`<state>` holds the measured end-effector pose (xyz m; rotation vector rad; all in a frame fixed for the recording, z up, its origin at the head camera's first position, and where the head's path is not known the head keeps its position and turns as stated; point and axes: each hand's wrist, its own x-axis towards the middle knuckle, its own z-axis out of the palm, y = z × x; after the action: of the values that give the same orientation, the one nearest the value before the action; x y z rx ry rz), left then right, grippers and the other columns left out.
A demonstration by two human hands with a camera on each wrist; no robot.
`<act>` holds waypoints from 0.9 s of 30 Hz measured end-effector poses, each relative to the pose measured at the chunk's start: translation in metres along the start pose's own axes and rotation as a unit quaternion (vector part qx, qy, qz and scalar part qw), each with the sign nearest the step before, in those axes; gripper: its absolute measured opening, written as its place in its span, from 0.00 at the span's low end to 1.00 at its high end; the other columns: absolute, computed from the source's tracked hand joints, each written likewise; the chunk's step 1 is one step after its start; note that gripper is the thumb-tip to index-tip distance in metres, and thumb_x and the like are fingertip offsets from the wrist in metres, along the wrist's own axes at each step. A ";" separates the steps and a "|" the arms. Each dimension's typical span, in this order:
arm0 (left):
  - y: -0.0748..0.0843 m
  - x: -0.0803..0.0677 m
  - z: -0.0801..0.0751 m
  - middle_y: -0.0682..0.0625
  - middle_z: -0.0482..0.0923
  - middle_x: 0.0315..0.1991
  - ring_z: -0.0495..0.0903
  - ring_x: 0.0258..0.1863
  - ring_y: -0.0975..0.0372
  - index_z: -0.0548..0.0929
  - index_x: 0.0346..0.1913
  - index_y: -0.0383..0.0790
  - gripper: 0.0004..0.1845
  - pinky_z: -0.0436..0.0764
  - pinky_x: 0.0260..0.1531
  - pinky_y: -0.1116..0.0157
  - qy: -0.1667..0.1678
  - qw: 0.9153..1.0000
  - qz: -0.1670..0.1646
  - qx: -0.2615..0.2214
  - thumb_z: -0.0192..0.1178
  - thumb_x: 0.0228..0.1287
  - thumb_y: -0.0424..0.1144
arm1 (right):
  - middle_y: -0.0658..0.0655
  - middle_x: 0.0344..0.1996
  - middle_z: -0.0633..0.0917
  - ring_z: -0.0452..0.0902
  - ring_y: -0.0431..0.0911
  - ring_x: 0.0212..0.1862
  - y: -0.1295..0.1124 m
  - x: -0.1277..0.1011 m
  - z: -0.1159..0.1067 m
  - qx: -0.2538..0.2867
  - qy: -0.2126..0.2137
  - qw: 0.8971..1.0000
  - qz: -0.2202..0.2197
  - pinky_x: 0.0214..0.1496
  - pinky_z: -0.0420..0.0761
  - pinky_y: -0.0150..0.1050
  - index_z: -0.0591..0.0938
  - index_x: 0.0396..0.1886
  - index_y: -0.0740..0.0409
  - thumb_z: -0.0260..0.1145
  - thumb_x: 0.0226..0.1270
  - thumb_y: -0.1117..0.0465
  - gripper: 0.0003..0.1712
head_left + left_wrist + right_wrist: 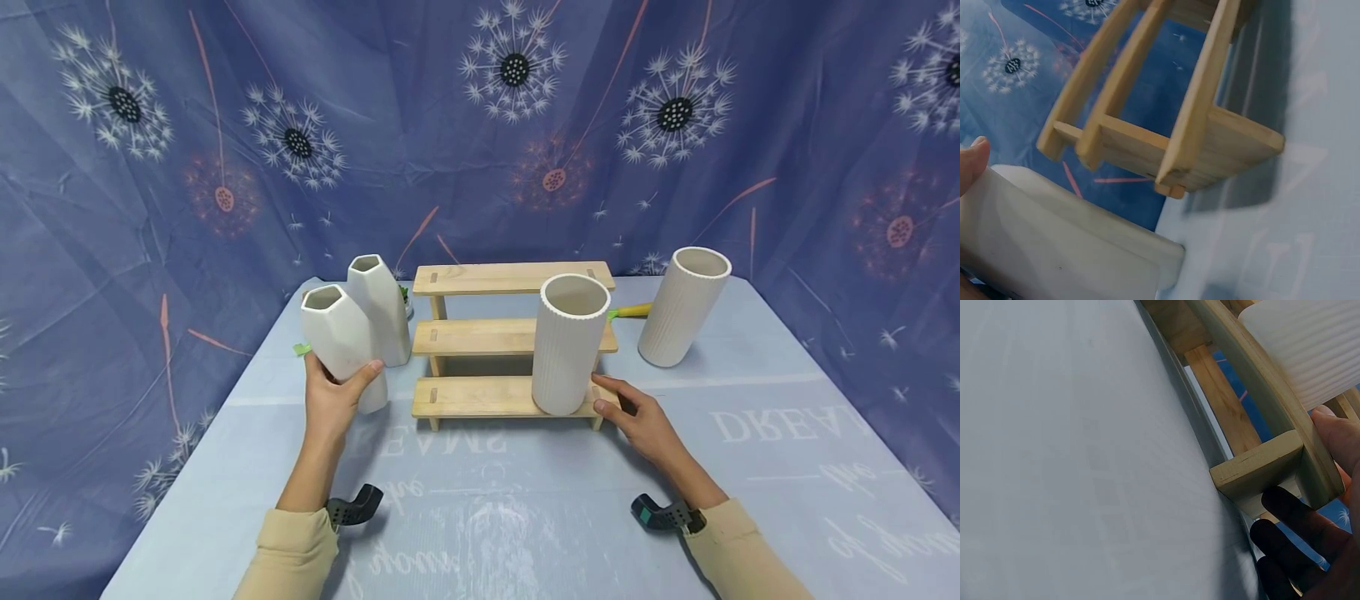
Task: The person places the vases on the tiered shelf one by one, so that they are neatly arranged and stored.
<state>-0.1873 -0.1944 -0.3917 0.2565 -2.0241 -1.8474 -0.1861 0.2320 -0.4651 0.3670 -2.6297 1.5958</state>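
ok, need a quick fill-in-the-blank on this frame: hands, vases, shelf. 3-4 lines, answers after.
1. The left hand grips a faceted vase that is ____ off the table.
2. The ribbed vase beside the right hand stands on the ____ step of the wooden shelf.
3. The shelf has ____ steps.
4. A second ribbed vase stands on the ____, right of the shelf.

Missing words: lifted; lowest; three; table

Blue dandelion-print fabric backdrop (480, 125), pale blue tablecloth with faint lettering (525, 500), even light
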 end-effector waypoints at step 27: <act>0.038 -0.030 0.018 0.53 0.67 0.58 0.70 0.58 0.58 0.57 0.67 0.57 0.43 0.74 0.52 0.58 -0.148 0.988 0.040 -0.026 0.69 0.52 0.31 | 0.57 0.66 0.71 0.64 0.18 0.54 -0.001 0.000 0.000 -0.002 0.003 1.000 0.003 0.50 0.69 0.16 0.72 0.65 0.51 0.62 0.66 0.50 0.28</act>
<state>-0.1623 -0.1622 -0.3600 -0.1207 -2.1357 -1.9800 -0.1857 0.2318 -0.4644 0.3548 -2.6305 1.5916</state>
